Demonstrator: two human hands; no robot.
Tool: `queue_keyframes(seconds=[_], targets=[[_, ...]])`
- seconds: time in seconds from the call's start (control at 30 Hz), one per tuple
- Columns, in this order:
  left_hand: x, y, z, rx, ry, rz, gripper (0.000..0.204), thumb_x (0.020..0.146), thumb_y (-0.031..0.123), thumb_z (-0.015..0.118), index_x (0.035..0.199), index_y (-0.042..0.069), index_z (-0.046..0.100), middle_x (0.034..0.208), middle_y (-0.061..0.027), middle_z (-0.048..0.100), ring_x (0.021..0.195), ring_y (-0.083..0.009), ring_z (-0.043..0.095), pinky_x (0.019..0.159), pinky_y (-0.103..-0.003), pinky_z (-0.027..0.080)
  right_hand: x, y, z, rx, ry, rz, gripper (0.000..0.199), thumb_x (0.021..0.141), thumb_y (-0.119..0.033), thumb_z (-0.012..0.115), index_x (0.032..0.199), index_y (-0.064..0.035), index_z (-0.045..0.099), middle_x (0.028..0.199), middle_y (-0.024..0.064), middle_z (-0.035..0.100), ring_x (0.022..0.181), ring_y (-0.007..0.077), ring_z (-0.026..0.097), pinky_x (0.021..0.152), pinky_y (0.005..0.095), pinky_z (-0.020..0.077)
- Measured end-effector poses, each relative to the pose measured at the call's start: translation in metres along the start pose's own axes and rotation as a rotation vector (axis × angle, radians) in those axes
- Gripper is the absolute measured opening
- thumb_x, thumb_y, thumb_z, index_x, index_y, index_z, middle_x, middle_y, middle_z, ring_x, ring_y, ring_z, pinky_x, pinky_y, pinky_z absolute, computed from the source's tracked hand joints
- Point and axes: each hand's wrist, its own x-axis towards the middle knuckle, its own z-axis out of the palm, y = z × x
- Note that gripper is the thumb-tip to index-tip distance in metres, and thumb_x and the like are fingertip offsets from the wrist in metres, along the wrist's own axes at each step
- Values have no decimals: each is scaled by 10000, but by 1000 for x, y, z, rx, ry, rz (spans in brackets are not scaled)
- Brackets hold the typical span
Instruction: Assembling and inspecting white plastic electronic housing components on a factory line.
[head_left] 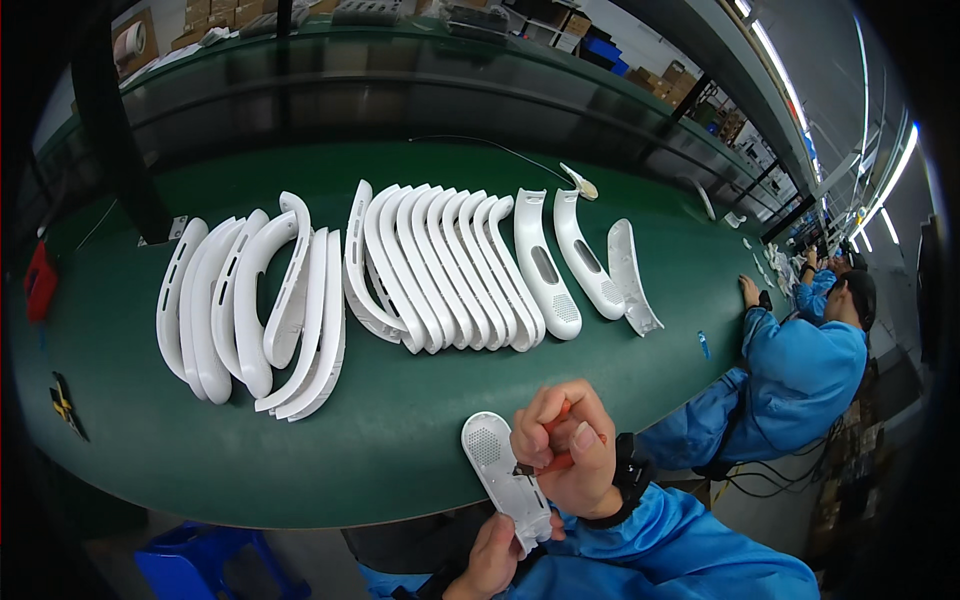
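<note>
Left hand (488, 562) is gripping the lower end of a perforated white plastic shell (508, 486), fingers closed, at the green counter's (400, 462) near edge — right fingers (585, 468) are curling tightly around orange-handled pliers (559, 463) above it. Beyond, more white shells (432, 270) are lying side by side.

The counter (400, 455) is deep green. At its near edge, the held shell (513, 490) is white, dotted with holes at one end, and the tool (561, 462) there has orange-red handles. The curved shells (448, 265) on the counter are white, the pliers (65, 406) at its left end yellow and black, the stool (190, 562) below it blue.
</note>
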Motion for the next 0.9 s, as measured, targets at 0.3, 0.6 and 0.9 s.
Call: queue_keyframes(seconds=[0.3, 0.6, 0.9], targets=[[-1, 2, 6, 62, 76, 44, 594, 1016, 500, 277, 1072, -22, 556, 941, -116, 626, 871, -213, 605, 815, -340, 472, -2, 8, 4, -21, 54, -31, 446, 960, -463, 482, 960, -27, 389, 738, 71, 422, 565, 97, 316, 497, 249, 290], [0, 4, 7, 72, 91, 46, 592, 1015, 505, 278, 1086, -21, 541, 926, -112, 628, 852, -210, 607, 802, -337, 477, -4, 9, 3, 16, 108, -57, 462, 953, -486, 492, 955, -36, 387, 720, 63, 411, 562, 97, 322, 499, 247, 292], [0, 8, 8, 79, 70, 45, 588, 1019, 498, 262, 1103, -18, 532, 926, -100, 625, 844, -200, 604, 796, -337, 478, -5, 10, 2, 14, 125, -52, 471, 952, -501, 488, 956, -43, 381, 727, 61, 406, 565, 101, 315, 504, 249, 293]])
